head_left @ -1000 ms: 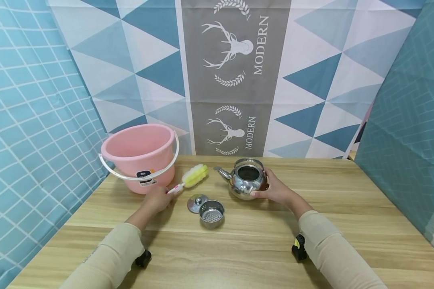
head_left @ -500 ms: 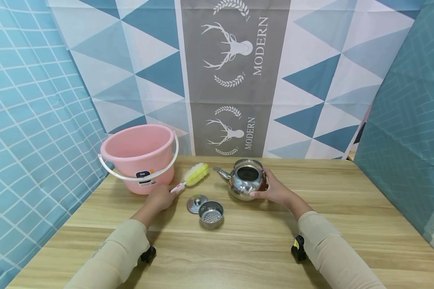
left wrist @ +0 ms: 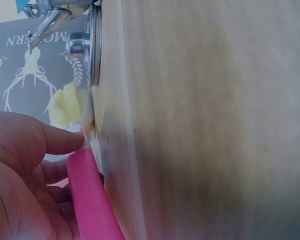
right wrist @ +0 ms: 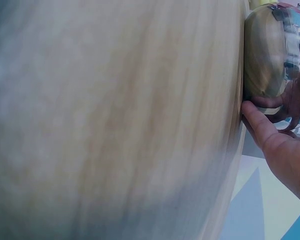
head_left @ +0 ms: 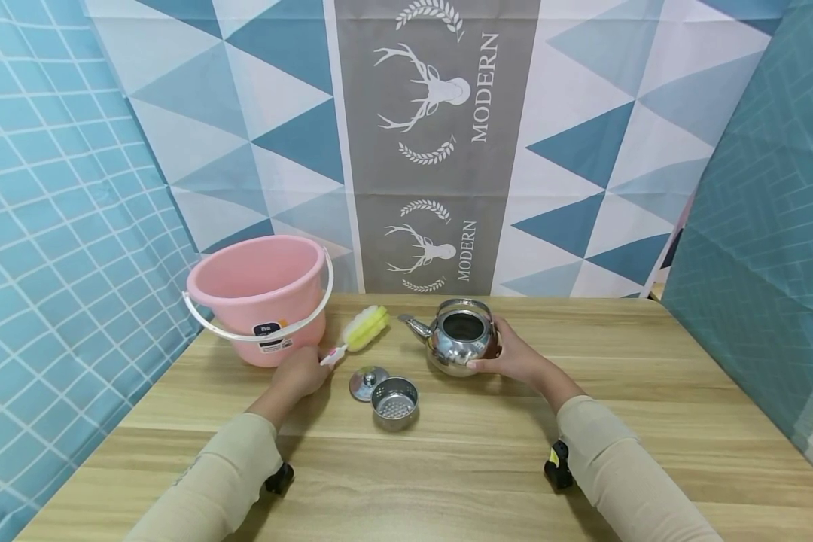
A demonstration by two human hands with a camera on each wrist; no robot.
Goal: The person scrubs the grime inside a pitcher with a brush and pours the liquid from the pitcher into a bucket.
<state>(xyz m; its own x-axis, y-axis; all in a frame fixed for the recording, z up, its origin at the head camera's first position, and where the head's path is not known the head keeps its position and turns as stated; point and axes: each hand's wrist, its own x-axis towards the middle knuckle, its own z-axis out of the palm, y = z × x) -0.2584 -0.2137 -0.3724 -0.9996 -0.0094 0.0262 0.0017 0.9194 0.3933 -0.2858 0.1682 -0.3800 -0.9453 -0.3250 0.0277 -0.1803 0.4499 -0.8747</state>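
My left hand (head_left: pixel 300 374) pinches the handle of a sponge brush (head_left: pixel 366 328), whose yellow and white head points away to the right. The left wrist view shows thumb and fingers at the pink handle (left wrist: pixel 92 197), low beside the tabletop. A shiny steel teapot (head_left: pixel 455 352) stands upright without its lid, spout to the left. My right hand (head_left: pixel 515 357) grips its body from the right, thumb in front; in the right wrist view the fingers (right wrist: pixel 262 122) lie against the pot's side near its base. Between the hands lie a knobbed lid (head_left: pixel 366 384) and a perforated strainer cup (head_left: pixel 396 403).
A pink bucket (head_left: pixel 264 301) with a white handle stands at the back left, just beyond my left hand. The wooden table (head_left: pixel 447 482) ends at a patterned backdrop (head_left: pixel 423 150). Tiled-pattern sheets (head_left: pixel 61 226) hang along both sides.
My left hand and forearm have shifted slightly right, and the brush has moved a little with the hand. The right hand and teapot have stayed in place.
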